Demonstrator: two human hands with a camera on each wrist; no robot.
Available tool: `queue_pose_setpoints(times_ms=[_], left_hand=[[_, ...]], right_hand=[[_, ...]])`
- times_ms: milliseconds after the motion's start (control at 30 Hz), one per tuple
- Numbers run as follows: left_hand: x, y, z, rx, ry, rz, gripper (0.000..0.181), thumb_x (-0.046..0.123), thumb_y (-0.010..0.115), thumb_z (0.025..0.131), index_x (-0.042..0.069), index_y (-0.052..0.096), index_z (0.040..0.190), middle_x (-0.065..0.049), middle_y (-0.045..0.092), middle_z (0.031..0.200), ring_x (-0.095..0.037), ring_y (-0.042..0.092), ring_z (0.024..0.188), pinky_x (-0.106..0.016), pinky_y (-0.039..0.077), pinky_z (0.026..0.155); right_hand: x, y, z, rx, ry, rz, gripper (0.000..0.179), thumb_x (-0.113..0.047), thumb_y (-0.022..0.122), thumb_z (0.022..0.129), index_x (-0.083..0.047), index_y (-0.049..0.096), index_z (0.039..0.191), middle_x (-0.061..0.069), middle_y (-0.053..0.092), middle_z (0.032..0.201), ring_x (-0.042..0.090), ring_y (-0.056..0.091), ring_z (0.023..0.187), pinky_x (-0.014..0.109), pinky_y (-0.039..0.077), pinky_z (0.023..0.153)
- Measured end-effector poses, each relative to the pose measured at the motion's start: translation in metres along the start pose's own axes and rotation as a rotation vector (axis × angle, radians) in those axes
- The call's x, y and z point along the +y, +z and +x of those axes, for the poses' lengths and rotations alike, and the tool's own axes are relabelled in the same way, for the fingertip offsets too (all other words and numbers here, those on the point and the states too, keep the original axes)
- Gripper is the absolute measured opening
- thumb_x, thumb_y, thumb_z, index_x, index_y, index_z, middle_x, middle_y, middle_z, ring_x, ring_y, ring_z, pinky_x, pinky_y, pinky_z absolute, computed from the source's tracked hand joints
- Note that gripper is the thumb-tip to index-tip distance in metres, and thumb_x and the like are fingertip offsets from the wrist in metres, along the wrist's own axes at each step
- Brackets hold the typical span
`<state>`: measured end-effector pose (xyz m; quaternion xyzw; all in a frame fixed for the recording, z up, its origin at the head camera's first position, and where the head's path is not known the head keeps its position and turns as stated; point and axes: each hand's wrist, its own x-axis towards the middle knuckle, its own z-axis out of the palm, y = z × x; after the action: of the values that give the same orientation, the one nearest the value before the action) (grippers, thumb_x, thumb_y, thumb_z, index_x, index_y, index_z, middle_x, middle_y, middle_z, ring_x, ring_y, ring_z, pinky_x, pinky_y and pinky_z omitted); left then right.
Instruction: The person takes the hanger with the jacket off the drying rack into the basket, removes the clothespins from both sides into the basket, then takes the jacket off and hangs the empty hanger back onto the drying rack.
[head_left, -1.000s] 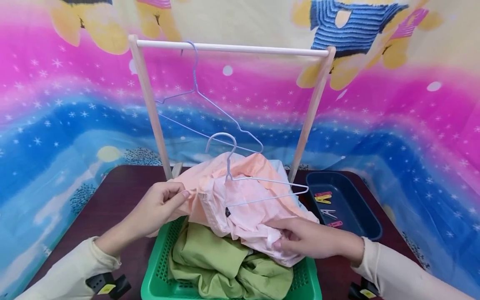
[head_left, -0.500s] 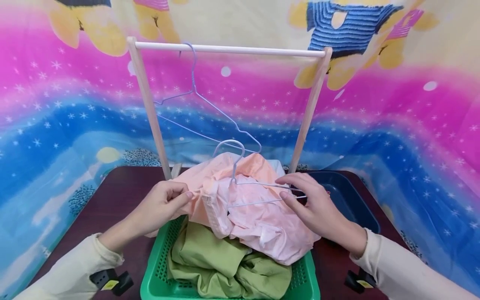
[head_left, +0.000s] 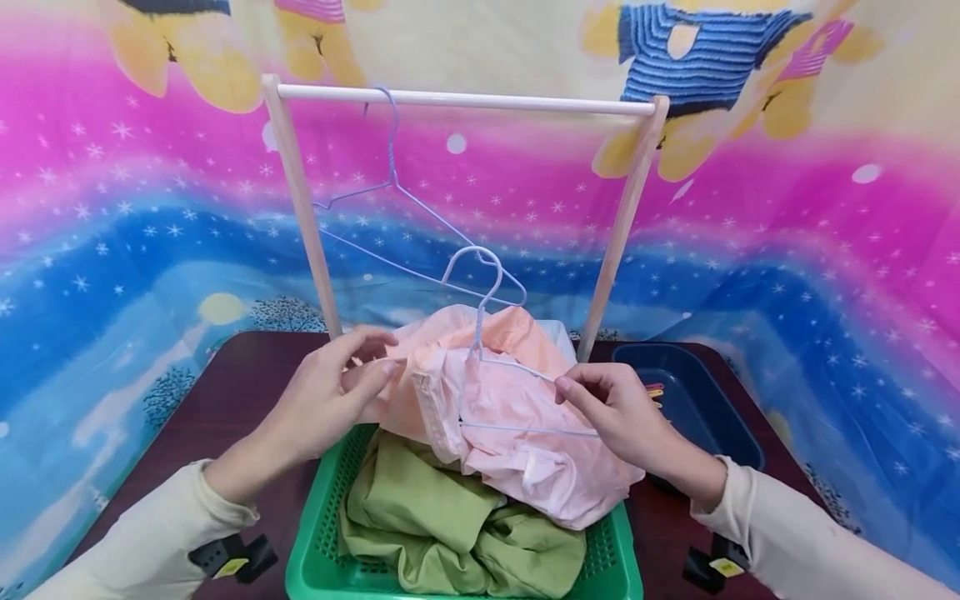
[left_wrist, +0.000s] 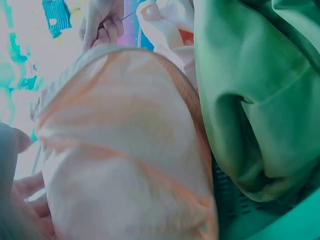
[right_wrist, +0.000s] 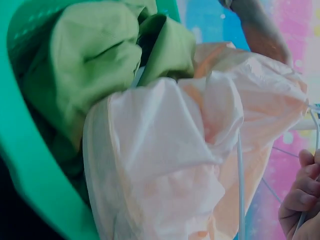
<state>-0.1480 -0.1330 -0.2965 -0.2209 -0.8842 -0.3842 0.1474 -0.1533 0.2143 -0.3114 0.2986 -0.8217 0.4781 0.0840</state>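
A pale pink shirt [head_left: 525, 467] with peach inner cloth lies heaped over the back of a green basket [head_left: 300, 558]. Out of its neck rises the hook of a white wire hanger [head_left: 491, 283]; the hanger's left half is hidden in the cloth. My right hand [head_left: 618, 408] pinches the hanger's bare right arm between thumb and fingers. At the shirt's left side my left hand [head_left: 322, 396] has its thumb and curled fingers on the peach cloth. In the left wrist view the shirt [left_wrist: 125, 125] covers part of that hand [left_wrist: 25, 190].
Folded green cloth [head_left: 427, 508] fills the front of the basket. Behind stands a wooden rack [head_left: 465, 98], with a purple wire hanger [head_left: 427, 204] on its rail. A dark blue tray [head_left: 705, 417] with clothespins [head_left: 655, 392] sits at the right on the dark table [head_left: 232, 400].
My right hand has left the shirt's lower right part and taken the hanger's right arm. The hanger's hook has shifted right and up. My left hand has moved slightly up and right.
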Motion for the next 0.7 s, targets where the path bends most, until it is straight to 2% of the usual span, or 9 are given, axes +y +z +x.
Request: queue_pose_setpoints(times_ms=[67, 133, 233, 300, 400, 500, 567, 633, 700], left_hand=[[0.005, 0.004, 0.001, 0.027, 0.038, 0.043, 0.039, 0.028, 0.066, 0.097, 0.019, 0.057, 0.134, -0.005, 0.070, 0.112, -0.022, 0.066, 0.104, -0.047, 0.051, 0.088], [0.012, 0.009, 0.001, 0.035, 0.069, 0.111, 0.055, 0.036, 0.069, 0.093, 0.022, 0.049, 0.143, -0.006, 0.068, 0.117, -0.024, 0.064, 0.106, -0.051, 0.049, 0.092], [0.020, 0.017, 0.001, 0.049, 0.100, 0.229, 0.073, 0.050, 0.073, 0.087, 0.026, 0.042, 0.148, -0.006, 0.067, 0.125, -0.025, 0.062, 0.113, -0.054, 0.044, 0.098], [0.024, 0.022, 0.002, 0.063, 0.113, 0.293, 0.079, 0.056, 0.074, 0.083, 0.025, 0.042, 0.149, -0.005, 0.066, 0.127, -0.025, 0.062, 0.115, -0.052, 0.044, 0.098], [0.025, 0.027, 0.004, 0.109, 0.139, 0.337, 0.068, 0.049, 0.076, 0.085, 0.018, 0.052, 0.141, -0.006, 0.067, 0.126, -0.027, 0.062, 0.116, -0.050, 0.045, 0.096], [0.023, 0.027, 0.006, 0.148, 0.163, 0.324, 0.042, 0.025, 0.074, 0.088, 0.012, 0.061, 0.126, -0.007, 0.069, 0.119, -0.029, 0.063, 0.109, -0.049, 0.047, 0.094], [0.020, 0.024, 0.007, 0.169, 0.180, 0.301, 0.031, 0.012, 0.070, 0.088, 0.010, 0.065, 0.118, -0.008, 0.070, 0.115, -0.030, 0.064, 0.106, -0.050, 0.048, 0.094], [0.016, 0.018, 0.008, 0.182, 0.189, 0.304, 0.029, 0.008, 0.067, 0.088, 0.008, 0.066, 0.117, -0.010, 0.069, 0.117, -0.032, 0.064, 0.110, -0.052, 0.047, 0.097], [0.010, 0.011, 0.007, 0.191, 0.178, 0.350, 0.032, 0.011, 0.067, 0.089, 0.009, 0.066, 0.121, -0.013, 0.066, 0.123, -0.035, 0.061, 0.116, -0.058, 0.044, 0.102]], right_hand=[[-0.001, 0.001, 0.000, -0.006, 0.016, 0.021, 0.022, -0.007, 0.057, 0.102, -0.005, 0.069, 0.084, 0.006, 0.035, 0.054, 0.010, 0.030, 0.046, 0.027, 0.030, 0.043], [-0.004, 0.003, -0.001, -0.009, 0.029, 0.036, 0.022, -0.008, 0.057, 0.103, -0.006, 0.069, 0.084, 0.007, 0.033, 0.054, 0.011, 0.030, 0.045, 0.027, 0.029, 0.042], [-0.009, 0.007, -0.001, -0.012, 0.033, 0.060, 0.023, -0.008, 0.057, 0.103, -0.007, 0.069, 0.084, 0.007, 0.032, 0.055, 0.013, 0.028, 0.045, 0.028, 0.029, 0.042], [-0.012, 0.010, -0.002, -0.015, 0.039, 0.076, 0.023, -0.007, 0.056, 0.103, -0.007, 0.069, 0.084, 0.006, 0.031, 0.054, 0.012, 0.028, 0.045, 0.028, 0.029, 0.043], [-0.016, 0.014, -0.004, -0.014, 0.048, 0.095, 0.022, -0.007, 0.056, 0.103, -0.006, 0.069, 0.085, 0.004, 0.031, 0.054, 0.012, 0.027, 0.045, 0.030, 0.030, 0.044], [-0.016, 0.014, -0.005, 0.007, 0.055, 0.098, 0.022, -0.007, 0.057, 0.103, -0.006, 0.070, 0.085, 0.003, 0.033, 0.054, 0.012, 0.028, 0.046, 0.031, 0.031, 0.045], [-0.015, 0.012, -0.007, 0.036, 0.055, 0.093, 0.022, -0.006, 0.057, 0.102, -0.007, 0.070, 0.085, 0.003, 0.033, 0.054, 0.013, 0.029, 0.045, 0.032, 0.032, 0.045], [-0.012, 0.009, -0.008, 0.075, 0.056, 0.082, 0.022, -0.005, 0.057, 0.102, -0.008, 0.070, 0.085, 0.003, 0.033, 0.053, 0.014, 0.028, 0.044, 0.031, 0.031, 0.043], [-0.010, 0.005, -0.009, 0.119, 0.061, 0.068, 0.022, -0.004, 0.057, 0.102, -0.008, 0.070, 0.084, 0.003, 0.032, 0.052, 0.015, 0.028, 0.043, 0.030, 0.029, 0.041]])
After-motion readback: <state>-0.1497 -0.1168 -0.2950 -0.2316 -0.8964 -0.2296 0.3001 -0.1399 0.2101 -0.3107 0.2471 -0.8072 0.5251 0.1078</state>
